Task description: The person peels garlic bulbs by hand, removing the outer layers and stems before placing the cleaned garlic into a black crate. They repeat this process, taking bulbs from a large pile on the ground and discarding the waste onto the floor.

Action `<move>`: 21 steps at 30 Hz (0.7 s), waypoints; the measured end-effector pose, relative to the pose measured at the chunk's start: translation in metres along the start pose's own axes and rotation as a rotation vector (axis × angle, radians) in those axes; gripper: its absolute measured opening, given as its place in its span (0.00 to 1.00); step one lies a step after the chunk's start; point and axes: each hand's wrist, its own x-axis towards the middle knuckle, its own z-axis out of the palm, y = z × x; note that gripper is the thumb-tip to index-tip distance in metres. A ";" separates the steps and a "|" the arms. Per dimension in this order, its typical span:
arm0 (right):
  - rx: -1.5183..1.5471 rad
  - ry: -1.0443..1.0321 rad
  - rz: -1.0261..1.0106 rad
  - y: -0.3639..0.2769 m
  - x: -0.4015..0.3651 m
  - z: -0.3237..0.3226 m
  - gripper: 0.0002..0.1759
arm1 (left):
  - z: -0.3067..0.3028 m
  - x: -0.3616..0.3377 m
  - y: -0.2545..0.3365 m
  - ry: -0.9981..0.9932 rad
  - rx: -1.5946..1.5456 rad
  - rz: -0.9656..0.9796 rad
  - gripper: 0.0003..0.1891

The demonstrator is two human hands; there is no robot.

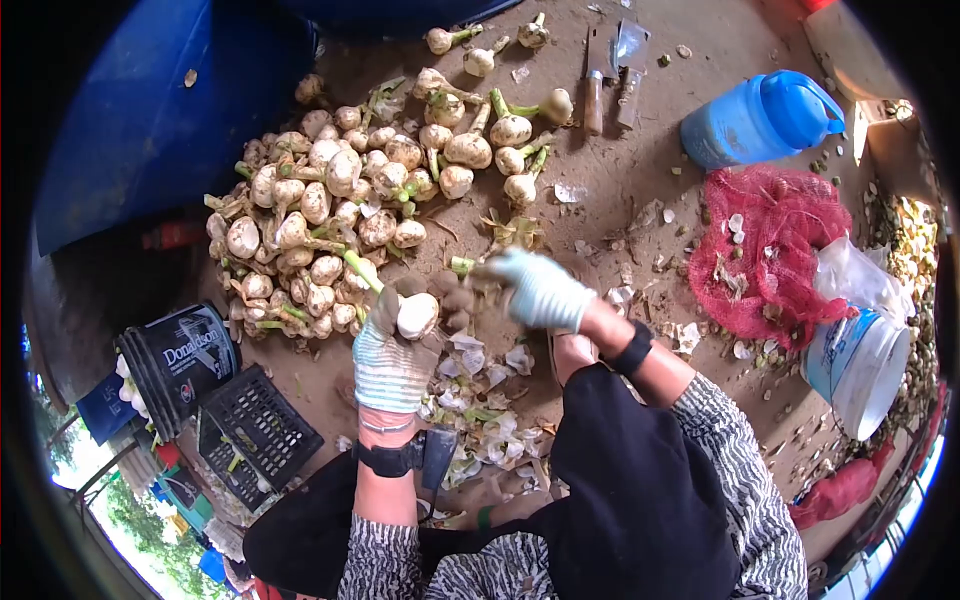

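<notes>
My left hand (390, 360), in a striped glove with dirty fingertips, is wrapped round a garlic bulb (417, 316). The bulb's skin looks clean and white, and a green stem (362, 270) sticks up beside it. To the right, my gloved right hand (535, 290) is smeared by motion. A cut green stem end (462, 265) shows by its blurred fingers; I cannot tell whether they hold it. Beyond my left hand lies a big heap of soil-stained garlic bulbs (315, 205) with green stems. Papery peelings (480, 395) are strewn on the ground below my hands.
Two cleavers (595, 100) lie at the far side, left of a blue water jug (755, 120). On the right are a red mesh bag (770, 250) and a white-and-blue bucket (855, 370). A black bucket (180, 365) and black crate (260, 425) stand on the left.
</notes>
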 end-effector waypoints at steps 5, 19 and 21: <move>0.458 -0.040 0.355 -0.040 0.007 -0.020 0.20 | -0.012 0.005 -0.003 0.114 0.127 0.140 0.23; 0.588 -0.330 0.380 -0.046 0.020 -0.005 0.26 | -0.023 0.011 -0.009 0.167 0.361 0.237 0.11; 0.511 -0.390 0.413 -0.044 0.023 -0.006 0.25 | -0.020 0.009 -0.008 0.121 0.321 0.209 0.11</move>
